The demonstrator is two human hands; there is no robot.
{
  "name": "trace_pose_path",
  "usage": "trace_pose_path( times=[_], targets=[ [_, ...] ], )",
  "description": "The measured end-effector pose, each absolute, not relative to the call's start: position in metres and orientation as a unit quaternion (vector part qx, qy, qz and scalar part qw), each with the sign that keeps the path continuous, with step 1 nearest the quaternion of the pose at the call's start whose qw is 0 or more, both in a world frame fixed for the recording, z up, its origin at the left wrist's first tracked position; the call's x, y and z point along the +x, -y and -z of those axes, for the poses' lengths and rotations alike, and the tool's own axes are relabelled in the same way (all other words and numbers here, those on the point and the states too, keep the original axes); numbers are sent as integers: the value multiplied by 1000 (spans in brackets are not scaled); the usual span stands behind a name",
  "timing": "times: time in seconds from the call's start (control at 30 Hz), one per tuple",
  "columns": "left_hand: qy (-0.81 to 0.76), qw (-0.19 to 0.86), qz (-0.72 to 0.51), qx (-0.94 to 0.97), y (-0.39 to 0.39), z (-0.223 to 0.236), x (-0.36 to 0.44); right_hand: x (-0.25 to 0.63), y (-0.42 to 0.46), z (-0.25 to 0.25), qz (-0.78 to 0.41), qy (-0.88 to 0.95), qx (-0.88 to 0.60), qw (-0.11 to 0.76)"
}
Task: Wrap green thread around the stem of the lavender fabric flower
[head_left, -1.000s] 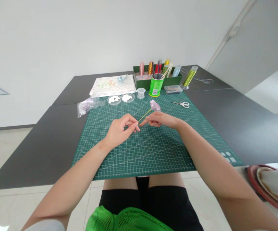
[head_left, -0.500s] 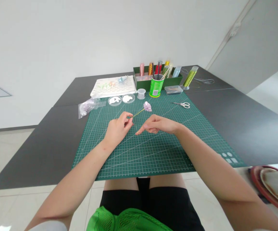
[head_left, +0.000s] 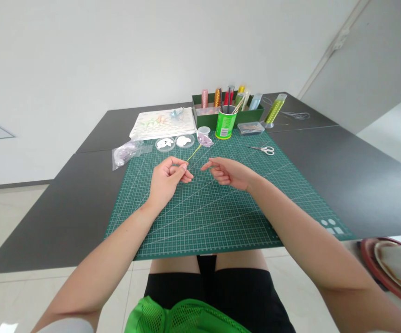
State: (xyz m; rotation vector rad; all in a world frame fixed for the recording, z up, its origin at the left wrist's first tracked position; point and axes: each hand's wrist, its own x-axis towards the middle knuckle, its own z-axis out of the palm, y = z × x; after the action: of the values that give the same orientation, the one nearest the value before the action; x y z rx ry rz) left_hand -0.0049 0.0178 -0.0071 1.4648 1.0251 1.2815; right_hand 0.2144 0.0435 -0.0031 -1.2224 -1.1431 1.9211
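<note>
My left hand [head_left: 169, 177] pinches the thin green stem of a pale purple artificial flower [head_left: 205, 140] between thumb and fingertips. The stem slants up and to the right, and the bloom partly covers a small clear spool or tub [head_left: 204, 131] behind it. To the right of the stem, my right hand [head_left: 228, 173] hovers apart from the flower with its index finger stretched out and the others loosely curled. Nothing shows in that hand. Below both hands lies a green cutting mat [head_left: 200, 222] with a white grid.
Behind the hands stand two dishes of white pieces [head_left: 165, 144], a green can [head_left: 225, 124] of tools and a dark green box [head_left: 245, 119] of thread spools. Scissors [head_left: 262, 150] lie right on the mat. A plastic bag [head_left: 126, 155] rests left, near white sheets [head_left: 163, 124].
The flower has shifted left and up, and its bloom now turns more upward. My right hand has risen slightly, its index finger pointing left rather than down toward the mat.
</note>
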Motion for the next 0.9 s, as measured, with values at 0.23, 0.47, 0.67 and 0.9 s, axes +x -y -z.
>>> trace_pose_path(
  times=[0.23, 0.47, 0.67, 0.9],
  targets=[
    [-420, 446, -522, 593, -14, 9, -1, 207, -38, 0, -670, 417, -493, 368],
    [-413, 446, -591, 530, -21, 9, -5, 211, -40, -3, -771, 351, -417, 328],
    [-442, 448, -617, 472, -30, 4, -10, 213, -41, 1, -763, 365, -399, 353],
    [-453, 457, -617, 453, -33, 6, -12, 211, -43, 12, -716, 398, -409, 403]
  ],
)
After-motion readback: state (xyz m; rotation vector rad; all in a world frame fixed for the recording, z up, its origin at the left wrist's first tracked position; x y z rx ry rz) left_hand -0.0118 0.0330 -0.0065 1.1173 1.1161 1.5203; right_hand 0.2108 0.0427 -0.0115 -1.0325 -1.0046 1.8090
